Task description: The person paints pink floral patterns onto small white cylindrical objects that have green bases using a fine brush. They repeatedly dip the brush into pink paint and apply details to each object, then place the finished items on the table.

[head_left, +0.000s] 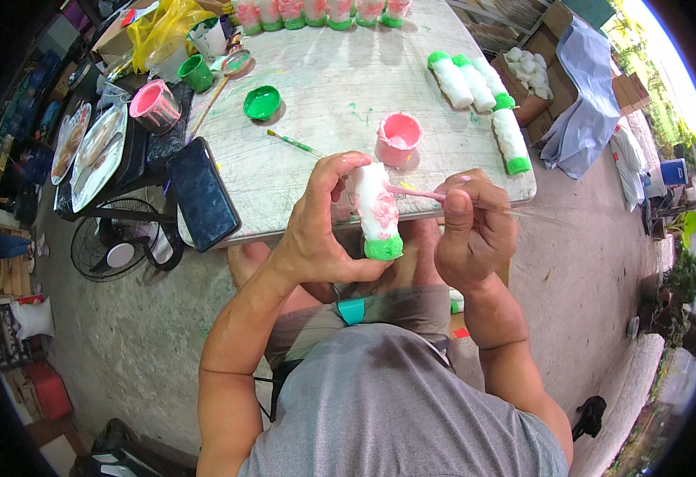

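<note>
Between the thumb and fingers of my left hand is a white cylinder, held by its ends. Its lower end is bright green, and pink painted marks cover part of its side. My right hand is closed around a thin paintbrush, whose pink tip touches the cylinder's right side. Just beyond the cylinder, a small pink paint pot stands on the table near its front edge. A second brush with a green-smeared handle lies left of the pot.
Several white cylinders with green ends lie at the table's right; pink-marked ones stand along the back. A green paint lid, green pot, pink-rimmed can and phone are at left. A fan stands on the floor.
</note>
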### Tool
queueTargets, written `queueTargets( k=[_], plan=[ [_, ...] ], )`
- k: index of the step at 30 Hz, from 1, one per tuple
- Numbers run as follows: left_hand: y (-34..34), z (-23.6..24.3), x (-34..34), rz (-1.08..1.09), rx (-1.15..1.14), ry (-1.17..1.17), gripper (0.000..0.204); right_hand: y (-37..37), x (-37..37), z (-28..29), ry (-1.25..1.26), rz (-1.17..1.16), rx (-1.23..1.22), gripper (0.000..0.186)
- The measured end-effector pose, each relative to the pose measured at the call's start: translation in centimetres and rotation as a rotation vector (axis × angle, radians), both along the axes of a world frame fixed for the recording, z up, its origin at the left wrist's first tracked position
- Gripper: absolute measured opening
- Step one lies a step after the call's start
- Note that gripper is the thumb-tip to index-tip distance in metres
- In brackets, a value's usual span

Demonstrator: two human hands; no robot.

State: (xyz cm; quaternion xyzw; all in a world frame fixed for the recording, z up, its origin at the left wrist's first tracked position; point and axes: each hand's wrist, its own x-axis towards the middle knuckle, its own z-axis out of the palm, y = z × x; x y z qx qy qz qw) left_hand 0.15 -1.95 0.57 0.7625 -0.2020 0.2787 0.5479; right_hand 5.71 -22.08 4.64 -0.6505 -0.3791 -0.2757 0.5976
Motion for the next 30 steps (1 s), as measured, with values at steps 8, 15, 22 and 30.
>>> queueTargets(
  k=[8, 15, 22, 30],
  plan=[
    [0.0, -0.1, 0.1, -0.001, 0.004, 0.006, 0.107, -0.2, -0.1, -0.8, 0.082, 0.004, 0.006, 0.008],
    [0.0, 0.0, 0.1, -0.002, 0.035, -0.005, 0.109, -0.1, -0.6, -0.6, 0.223, 0.084, 0.13, 0.009],
    [0.4, 0.0, -0.1, -0.025, 0.03, 0.037, 0.112, -0.6, -0.2, -1.4, 0.391, 0.055, 0.194, 0.014],
    [0.2, -0.7, 0.1, -0.053, -0.073, 0.004, 0.118, -1.0, -0.4, -1.7, -0.192, -0.035, -0.109, 0.013]
  ],
)
